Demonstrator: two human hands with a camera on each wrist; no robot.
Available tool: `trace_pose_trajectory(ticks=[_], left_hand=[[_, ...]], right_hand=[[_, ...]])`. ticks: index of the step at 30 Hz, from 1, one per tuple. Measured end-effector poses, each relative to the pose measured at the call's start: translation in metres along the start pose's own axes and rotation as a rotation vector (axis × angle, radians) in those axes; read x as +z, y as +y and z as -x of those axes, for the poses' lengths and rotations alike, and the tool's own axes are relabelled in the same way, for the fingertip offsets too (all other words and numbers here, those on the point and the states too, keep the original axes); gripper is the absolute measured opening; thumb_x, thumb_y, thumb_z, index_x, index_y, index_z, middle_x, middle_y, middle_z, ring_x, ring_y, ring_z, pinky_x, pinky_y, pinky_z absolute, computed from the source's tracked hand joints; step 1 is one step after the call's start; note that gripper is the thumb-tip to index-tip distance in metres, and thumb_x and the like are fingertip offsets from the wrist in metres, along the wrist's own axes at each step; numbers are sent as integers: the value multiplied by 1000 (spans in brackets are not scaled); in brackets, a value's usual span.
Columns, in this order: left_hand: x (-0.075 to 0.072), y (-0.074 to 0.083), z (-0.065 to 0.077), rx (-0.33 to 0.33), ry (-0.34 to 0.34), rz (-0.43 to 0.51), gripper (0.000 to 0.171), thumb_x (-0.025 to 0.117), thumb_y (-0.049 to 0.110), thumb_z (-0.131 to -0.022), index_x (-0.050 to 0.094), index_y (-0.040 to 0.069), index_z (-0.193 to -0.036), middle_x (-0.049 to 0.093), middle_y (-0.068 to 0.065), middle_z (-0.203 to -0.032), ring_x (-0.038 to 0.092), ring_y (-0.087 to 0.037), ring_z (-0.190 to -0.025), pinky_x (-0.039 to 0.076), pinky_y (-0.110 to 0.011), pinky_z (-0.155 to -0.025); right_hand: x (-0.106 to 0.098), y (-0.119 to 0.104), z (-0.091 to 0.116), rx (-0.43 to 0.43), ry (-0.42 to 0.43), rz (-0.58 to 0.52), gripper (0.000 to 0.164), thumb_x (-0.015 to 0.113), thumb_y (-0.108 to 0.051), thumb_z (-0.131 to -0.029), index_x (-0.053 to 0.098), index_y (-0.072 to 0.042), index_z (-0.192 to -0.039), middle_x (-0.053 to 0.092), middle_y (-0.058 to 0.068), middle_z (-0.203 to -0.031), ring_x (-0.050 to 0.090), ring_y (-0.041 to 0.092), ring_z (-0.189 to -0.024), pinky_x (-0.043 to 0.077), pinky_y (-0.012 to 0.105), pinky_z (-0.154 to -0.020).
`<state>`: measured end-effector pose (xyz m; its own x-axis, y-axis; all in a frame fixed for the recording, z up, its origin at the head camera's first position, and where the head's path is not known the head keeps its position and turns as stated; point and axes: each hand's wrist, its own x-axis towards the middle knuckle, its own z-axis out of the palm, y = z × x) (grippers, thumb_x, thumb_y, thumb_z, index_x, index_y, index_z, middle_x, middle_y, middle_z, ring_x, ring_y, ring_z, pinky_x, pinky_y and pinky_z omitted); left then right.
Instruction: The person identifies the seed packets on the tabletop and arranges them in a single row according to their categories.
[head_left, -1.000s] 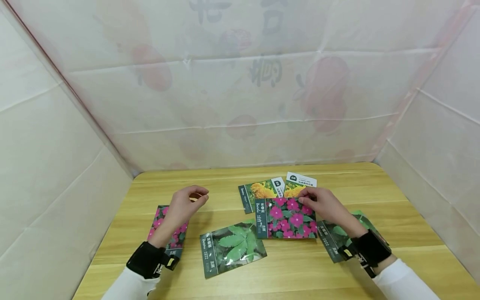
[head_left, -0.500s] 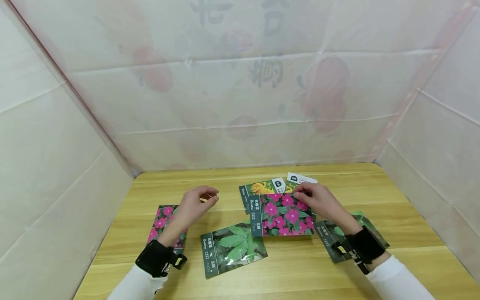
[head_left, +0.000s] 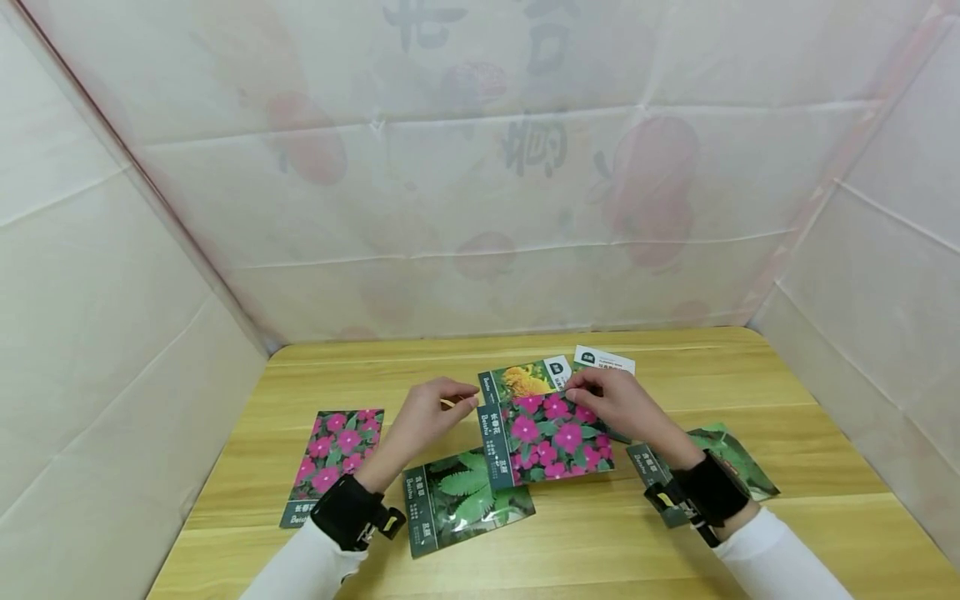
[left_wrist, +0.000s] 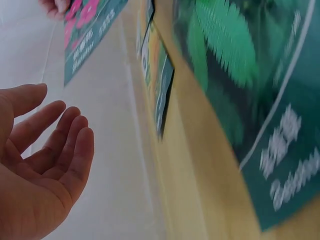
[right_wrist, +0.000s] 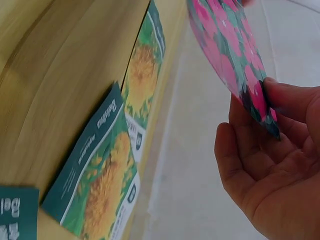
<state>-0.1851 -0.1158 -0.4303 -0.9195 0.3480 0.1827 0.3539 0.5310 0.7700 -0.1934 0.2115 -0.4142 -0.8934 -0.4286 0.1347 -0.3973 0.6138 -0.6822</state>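
Pinched at its upper right corner by my right hand (head_left: 621, 405), a seed packet with pink flowers (head_left: 547, 442) is held above the table. The right wrist view has the thumb on its printed face and the fingers behind. My left hand (head_left: 422, 422) hovers at the packet's left end, fingers loosely curved; in the left wrist view a gap separates them from the packet. Below lies a seed packet with a green fern-like leaf (head_left: 450, 508), partly covered in the head view. Two yellow-flower seed packets (head_left: 525, 380) lie behind, the right one (head_left: 600, 357) mostly hidden.
A second pink-flower packet (head_left: 341, 450) lies at the left of the wooden table (head_left: 600, 542). Another green-leaf packet (head_left: 738, 467) lies at the right, partly under my right wrist. White printed sheeting (head_left: 420, 200) stands behind the table and on both sides.
My right hand has carried the pink-flower packet leftward. My left hand has moved right toward it, uncovering more of the pink-flower packet on the left. The packets on the table have stayed put.
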Motion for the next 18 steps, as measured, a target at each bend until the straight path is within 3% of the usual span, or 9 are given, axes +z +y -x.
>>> trace_pose_trajectory(ticks=[7, 13, 18], left_hand=[[13, 6, 1, 30, -46, 42, 24, 68, 16, -102, 76, 8, -123, 72, -6, -117, 69, -20, -100, 60, -31, -87], [19, 7, 0, 78, -85, 79, 22, 65, 17, -104, 77, 10, -122, 72, -4, -112, 69, -18, -97, 59, -28, -86], [23, 7, 2, 57, -115, 90, 20, 66, 17, -104, 78, 10, -119, 73, -1, -109, 69, -16, -92, 59, -28, -80]], right_hand=[[13, -11, -8, -47, -28, 41, 9, 66, -16, -104, 75, -16, -105, 61, -9, -79, 50, 8, -63, 44, 29, -63], [22, -17, -10, -35, -59, 33, 8, 66, -17, -104, 74, -18, -105, 63, -9, -83, 51, 8, -66, 45, 29, -62], [28, -21, -11, -29, -75, 15, 9, 67, -14, -103, 75, -15, -105, 67, -8, -87, 53, 9, -67, 47, 27, -62]])
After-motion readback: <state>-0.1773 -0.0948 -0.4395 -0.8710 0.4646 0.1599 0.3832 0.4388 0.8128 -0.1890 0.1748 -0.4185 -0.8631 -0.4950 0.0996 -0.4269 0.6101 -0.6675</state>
